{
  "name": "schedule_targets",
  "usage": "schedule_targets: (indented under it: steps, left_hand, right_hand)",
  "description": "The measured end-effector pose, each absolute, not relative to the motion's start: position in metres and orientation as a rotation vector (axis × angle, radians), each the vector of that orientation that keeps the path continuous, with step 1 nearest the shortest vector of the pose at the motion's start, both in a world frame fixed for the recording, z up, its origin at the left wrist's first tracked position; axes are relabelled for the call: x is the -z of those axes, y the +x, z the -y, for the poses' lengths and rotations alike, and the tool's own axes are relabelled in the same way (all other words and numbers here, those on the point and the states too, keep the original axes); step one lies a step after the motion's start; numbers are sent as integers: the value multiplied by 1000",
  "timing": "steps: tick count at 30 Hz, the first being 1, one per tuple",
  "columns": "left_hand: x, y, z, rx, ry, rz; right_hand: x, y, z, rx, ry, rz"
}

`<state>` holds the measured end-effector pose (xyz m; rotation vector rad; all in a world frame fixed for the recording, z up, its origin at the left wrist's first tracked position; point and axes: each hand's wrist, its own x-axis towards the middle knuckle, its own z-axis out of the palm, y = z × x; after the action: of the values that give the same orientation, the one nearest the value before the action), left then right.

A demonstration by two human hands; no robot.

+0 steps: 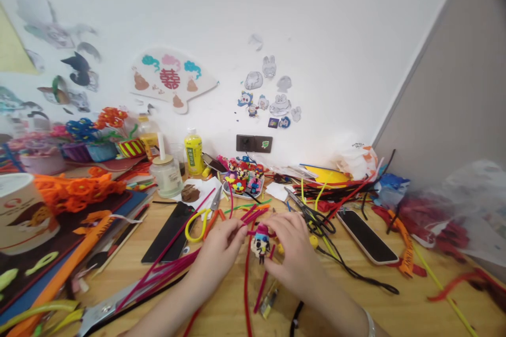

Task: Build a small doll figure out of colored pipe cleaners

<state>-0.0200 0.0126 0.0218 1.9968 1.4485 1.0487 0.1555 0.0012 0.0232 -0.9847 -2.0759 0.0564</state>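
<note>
My right hand (294, 255) is closed round a small doll figure (261, 246) with a magenta and blue hat, a pale face and dark legs. The doll stays upright above the middle of the wooden table. Beside its hat, my left hand (219, 247) pinches a magenta pipe cleaner (250, 231) that reaches to the hat; its far end is hidden by the fingers. More magenta pipe cleaners (174, 268) lie under and left of my left wrist. A red pipe cleaner (247, 295) runs along the table below the doll.
Yellow-handled scissors (196, 225) and a black phone (169, 234) lie left, with larger scissors (106, 308) nearer. A tray of similar dolls (241, 179) stands behind. To the right are another phone (366, 237), a black cable (351, 271) and a pipe-cleaner pile (336, 191). A paper cup (23, 213) stands far left.
</note>
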Motion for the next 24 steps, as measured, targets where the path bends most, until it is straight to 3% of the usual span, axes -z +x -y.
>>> schedule_targets:
  steps: [24]
  left_hand:
    - [-24, -14, -7, -1056, 1962, -1527]
  right_hand:
    - [-17, 155, 0, 28, -990, 2119]
